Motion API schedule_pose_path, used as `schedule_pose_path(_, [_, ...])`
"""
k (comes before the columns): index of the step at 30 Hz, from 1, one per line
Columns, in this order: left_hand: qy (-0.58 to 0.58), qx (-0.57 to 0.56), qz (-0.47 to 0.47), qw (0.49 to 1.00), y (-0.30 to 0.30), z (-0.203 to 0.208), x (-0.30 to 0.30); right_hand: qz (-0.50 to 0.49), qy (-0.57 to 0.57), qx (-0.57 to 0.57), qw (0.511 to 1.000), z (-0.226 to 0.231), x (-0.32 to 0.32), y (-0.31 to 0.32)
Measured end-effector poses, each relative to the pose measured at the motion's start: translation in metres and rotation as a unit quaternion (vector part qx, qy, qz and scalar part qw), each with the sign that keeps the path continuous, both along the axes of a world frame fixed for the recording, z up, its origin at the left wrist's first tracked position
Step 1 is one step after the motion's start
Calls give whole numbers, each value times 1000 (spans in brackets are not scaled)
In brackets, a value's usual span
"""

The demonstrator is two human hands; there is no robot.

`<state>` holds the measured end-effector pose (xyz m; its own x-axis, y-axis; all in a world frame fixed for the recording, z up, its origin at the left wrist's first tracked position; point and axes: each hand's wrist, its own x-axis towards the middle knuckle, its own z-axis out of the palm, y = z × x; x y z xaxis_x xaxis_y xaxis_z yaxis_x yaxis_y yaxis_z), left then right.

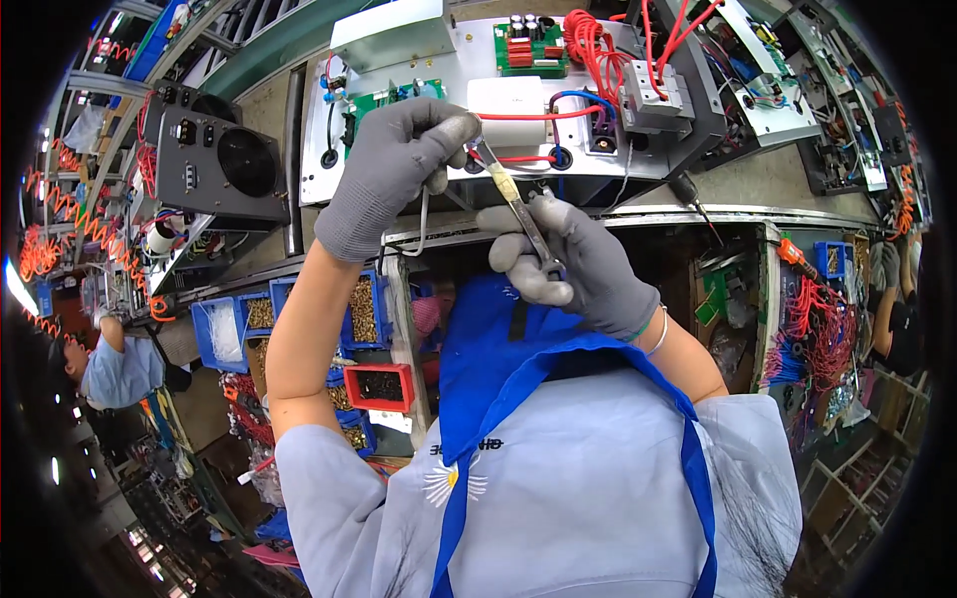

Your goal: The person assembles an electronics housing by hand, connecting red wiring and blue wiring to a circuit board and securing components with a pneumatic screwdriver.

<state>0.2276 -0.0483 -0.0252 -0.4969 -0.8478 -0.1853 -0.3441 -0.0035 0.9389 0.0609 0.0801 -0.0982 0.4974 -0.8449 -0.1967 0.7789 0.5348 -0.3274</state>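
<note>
My left hand [411,149], in a grey glove, is closed in a pinch at the upper end of a combination wrench [514,202]. Red wires pass close by its fingertips, and the pinch hides whatever lies in it. The wrench is steel with a yellowish wrap on its shaft, tilted down toward my right. My right hand [588,261], gloved too, has its fingers curled around the lower part of the wrench. Just beyond my hands lies a white metal chassis panel [399,184] with a white box-shaped part [506,103] and green circuit boards [528,50].
Coiled red cable [590,45] and a grey breaker block [656,98] sit on the chassis. A screwdriver [695,199] lies at the bench edge. Blue bins of fasteners [364,311] and a red bin [379,386] are at left. Another person [120,369] is at far left.
</note>
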Motion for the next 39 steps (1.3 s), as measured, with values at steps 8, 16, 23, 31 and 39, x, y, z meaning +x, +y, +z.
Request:
schedule_pose_path(8, [-48,-279,-157,946,-61,5,-18,-165,249,-55,953,15,-25,32])
schedule_pose_path(16, [29,-194,-396,897,-113,-45,-96,-266,517,0,814,-28,-28,21])
schedule_pose_path(23, [-31,-250,-377,891,-123,-72,-108,-286,523,-36,802,-28,-16,2])
schedule_pose_path(31, [-141,-385,-450,793,-125,-63,-109,-219,540,-56,811,-7,-16,0])
schedule_pose_path(39, [-123,-532,-478,687,-135,-79,-108,-229,273,12,934,-27,-29,7])
